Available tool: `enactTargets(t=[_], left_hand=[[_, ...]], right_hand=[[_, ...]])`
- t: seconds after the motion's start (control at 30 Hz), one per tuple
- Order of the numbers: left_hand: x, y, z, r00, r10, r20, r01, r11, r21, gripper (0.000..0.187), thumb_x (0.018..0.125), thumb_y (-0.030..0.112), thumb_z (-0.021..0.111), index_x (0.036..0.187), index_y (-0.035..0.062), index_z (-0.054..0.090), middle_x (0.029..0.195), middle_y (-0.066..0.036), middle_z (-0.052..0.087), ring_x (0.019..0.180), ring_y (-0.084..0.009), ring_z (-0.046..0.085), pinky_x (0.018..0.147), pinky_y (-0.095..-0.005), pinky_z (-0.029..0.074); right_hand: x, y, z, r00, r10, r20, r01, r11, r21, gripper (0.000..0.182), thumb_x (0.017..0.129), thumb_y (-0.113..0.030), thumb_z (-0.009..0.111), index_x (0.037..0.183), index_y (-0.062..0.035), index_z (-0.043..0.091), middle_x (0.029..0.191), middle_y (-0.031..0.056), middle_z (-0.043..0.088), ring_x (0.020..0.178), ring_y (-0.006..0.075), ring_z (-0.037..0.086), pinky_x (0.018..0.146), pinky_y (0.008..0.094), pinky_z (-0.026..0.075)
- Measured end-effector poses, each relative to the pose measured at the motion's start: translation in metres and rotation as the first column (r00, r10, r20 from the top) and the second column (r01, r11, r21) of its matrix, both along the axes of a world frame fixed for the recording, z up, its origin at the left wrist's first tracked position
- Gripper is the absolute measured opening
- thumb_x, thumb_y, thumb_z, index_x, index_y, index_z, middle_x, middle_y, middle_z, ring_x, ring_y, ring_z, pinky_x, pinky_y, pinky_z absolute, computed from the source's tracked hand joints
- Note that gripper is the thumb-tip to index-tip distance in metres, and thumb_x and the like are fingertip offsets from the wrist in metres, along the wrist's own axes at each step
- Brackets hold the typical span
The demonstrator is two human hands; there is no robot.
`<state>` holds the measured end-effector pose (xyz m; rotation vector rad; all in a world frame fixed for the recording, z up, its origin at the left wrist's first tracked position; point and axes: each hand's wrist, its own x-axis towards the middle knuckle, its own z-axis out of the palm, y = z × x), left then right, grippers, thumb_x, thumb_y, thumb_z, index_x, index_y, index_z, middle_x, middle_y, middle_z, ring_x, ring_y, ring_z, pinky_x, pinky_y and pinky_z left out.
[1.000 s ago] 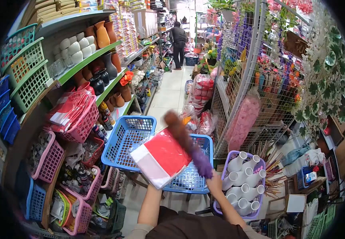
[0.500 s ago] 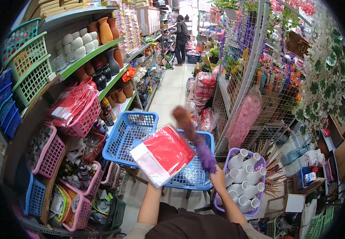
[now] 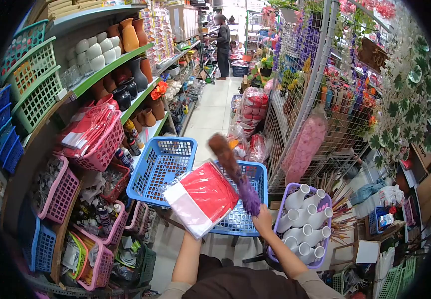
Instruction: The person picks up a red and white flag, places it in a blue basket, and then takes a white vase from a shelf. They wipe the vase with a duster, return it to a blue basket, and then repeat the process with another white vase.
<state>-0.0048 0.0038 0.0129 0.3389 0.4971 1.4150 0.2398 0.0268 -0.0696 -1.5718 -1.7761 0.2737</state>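
Observation:
A clear plastic pack of folded red and white cloth (image 3: 203,197) rests on my left hand (image 3: 194,234), whose fingers are mostly hidden beneath it. In my right hand (image 3: 262,220), closed around its purple end, is a fluffy brown and purple duster (image 3: 233,172), slightly blurred. Its brown end points up and away, and its shaft lies close along the pack's right edge. Under both hands stand two blue plastic baskets, the left basket (image 3: 145,172) and the right basket (image 3: 260,192), the latter partly covered by the pack.
A purple basket (image 3: 273,253) of white vases (image 3: 295,219) stands at my right. Shelves (image 3: 111,65) with pots and baskets line the left. A wire mesh rack (image 3: 300,99) with artificial flowers rises on the right. A person (image 3: 223,45) stands far down the aisle (image 3: 215,109).
The duster's brown end has swung a little to the left, and my right hand has moved left with it. The cloth pack has shifted slightly left and down.

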Motion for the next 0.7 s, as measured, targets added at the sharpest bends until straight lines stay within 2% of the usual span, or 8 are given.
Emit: enactTargets(t=[0.2, 0.43, 0.5, 0.57, 0.6, 0.63, 0.67, 0.7], left_hand=[[-0.009, -0.010, -0.013, 1.000, 0.018, -0.016, -0.018, 0.999, -0.034, 0.069, 0.086, 0.058, 0.038, 0.131, 0.0043, 0.038, 0.130, -0.014, 0.045, 0.118, -0.0291, 0.045, 0.097, -0.0441, 0.038], [-0.020, -0.021, -0.017, 0.999, 0.043, -0.030, -0.044, 0.998, -0.043, 0.070, 0.086, 0.058, 0.038, 0.131, 0.0044, 0.038, 0.131, -0.014, 0.045, 0.118, -0.0292, 0.045, 0.097, -0.0442, 0.038], [-0.016, -0.018, -0.014, 0.999, 0.045, -0.027, -0.046, 0.998, -0.034, 0.070, 0.086, 0.058, 0.037, 0.131, 0.0045, 0.038, 0.131, -0.014, 0.045, 0.118, -0.0292, 0.045, 0.097, -0.0442, 0.038], [-0.008, -0.021, -0.012, 0.998, 0.048, -0.027, -0.049, 0.999, -0.024, 0.070, 0.086, 0.058, 0.037, 0.131, 0.0045, 0.037, 0.131, -0.014, 0.045, 0.118, -0.0292, 0.045, 0.097, -0.0442, 0.038], [-0.007, -0.018, -0.008, 0.999, 0.047, -0.027, -0.047, 0.999, -0.018, 0.070, 0.086, 0.058, 0.037, 0.131, 0.0045, 0.037, 0.131, -0.014, 0.045, 0.118, -0.0292, 0.045, 0.097, -0.0442, 0.038], [0.002, -0.010, -0.003, 0.999, 0.044, -0.028, -0.044, 0.999, -0.011, 0.070, 0.086, 0.058, 0.037, 0.131, 0.0045, 0.037, 0.131, -0.014, 0.045, 0.118, -0.0292, 0.045, 0.097, -0.0442, 0.038], [0.006, -0.009, -0.002, 0.999, 0.040, -0.029, -0.040, 0.999, -0.004, 0.070, 0.086, 0.058, 0.037, 0.131, 0.0046, 0.037, 0.131, -0.014, 0.045, 0.118, -0.0293, 0.045, 0.097, -0.0442, 0.038], [0.009, -0.007, 0.001, 0.999, 0.036, -0.031, -0.035, 0.999, 0.004, 0.071, 0.086, 0.058, 0.037, 0.131, 0.0046, 0.037, 0.131, -0.014, 0.044, 0.118, -0.0293, 0.045, 0.097, -0.0443, 0.038]], right_hand=[[-0.004, 0.052, -0.047, 0.924, -0.175, 0.339, 0.265, 0.934, -0.240, 0.035, 0.066, -0.026, 0.067, 0.088, 0.0002, 0.063, 0.101, 0.0157, 0.052, 0.103, 0.0356, 0.044, 0.088, 0.0457, 0.036], [0.000, 0.058, -0.069, 0.900, -0.232, 0.370, 0.352, 0.887, -0.299, 0.040, 0.065, -0.027, 0.068, 0.094, -0.0006, 0.061, 0.107, 0.0179, 0.050, 0.104, 0.0363, 0.043, 0.087, 0.0466, 0.037], [-0.011, 0.056, -0.050, 0.861, -0.427, 0.277, 0.492, 0.839, -0.233, 0.048, 0.063, -0.028, 0.070, 0.100, -0.0008, 0.059, 0.108, 0.0172, 0.048, 0.105, 0.0367, 0.042, 0.087, 0.0462, 0.037], [-0.011, 0.061, -0.037, 0.877, -0.398, 0.270, 0.454, 0.870, -0.193, 0.053, 0.071, -0.034, 0.066, 0.112, -0.0019, 0.053, 0.105, 0.0133, 0.051, 0.101, 0.0314, 0.046, 0.089, 0.0436, 0.037], [-0.008, 0.068, -0.035, 0.903, -0.240, -0.356, 0.029, 0.861, -0.508, 0.054, 0.077, -0.037, 0.061, 0.117, -0.0026, 0.050, 0.107, 0.0126, 0.053, 0.099, 0.0289, 0.048, 0.090, 0.0422, 0.037], [-0.004, 0.075, -0.032, 0.488, -0.200, -0.850, -0.486, 0.746, -0.455, 0.056, 0.082, -0.041, 0.056, 0.122, -0.0032, 0.046, 0.108, 0.0119, 0.054, 0.098, 0.0265, 0.051, 0.091, 0.0409, 0.036], [-0.009, 0.068, -0.011, 0.488, -0.196, -0.850, -0.481, 0.753, -0.450, 0.056, 0.082, -0.041, 0.056, 0.122, -0.0032, 0.046, 0.108, 0.0119, 0.054, 0.098, 0.0265, 0.051, 0.091, 0.0409, 0.036], [-0.024, 0.046, 0.030, 0.110, -0.225, -0.968, -0.691, 0.682, -0.237, 0.053, 0.086, -0.040, 0.050, 0.123, -0.0035, 0.045, 0.112, 0.0117, 0.055, 0.101, 0.0255, 0.051, 0.094, 0.0409, 0.035]])
